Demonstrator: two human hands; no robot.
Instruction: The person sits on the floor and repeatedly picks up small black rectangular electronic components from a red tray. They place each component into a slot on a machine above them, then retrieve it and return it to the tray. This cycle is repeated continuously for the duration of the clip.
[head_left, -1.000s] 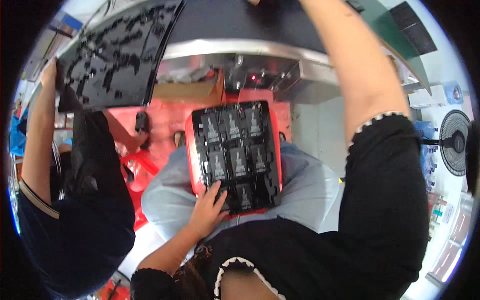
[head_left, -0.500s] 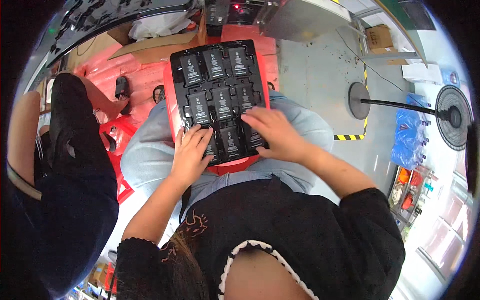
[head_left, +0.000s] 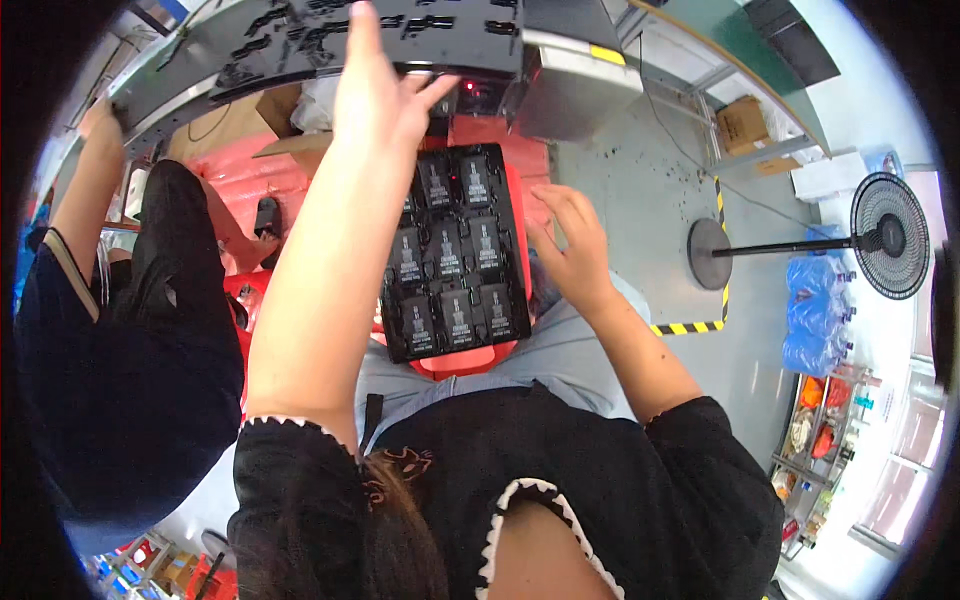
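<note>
Across my lap lies a black plastic tray with rows of flat black battery packs in its pockets, pale printing facing up. It sits on something red that shows along its edges. My left hand is stretched far forward at another black moulded tray on the bench, fingers spread; whether it touches that tray I cannot tell. The left forearm covers the lap tray's far left corner. Just right of the lap tray, my right hand hovers with fingers apart, holding nothing.
On the left sits another person, one arm raised toward the bench. A cardboard box stands under the bench. To the right are a standing fan, blue wrapped bundles and a shelf.
My left hand has left the lap tray and reached up to the bench. The right hand has lifted off the battery packs to the right. The view has tilted forward.
</note>
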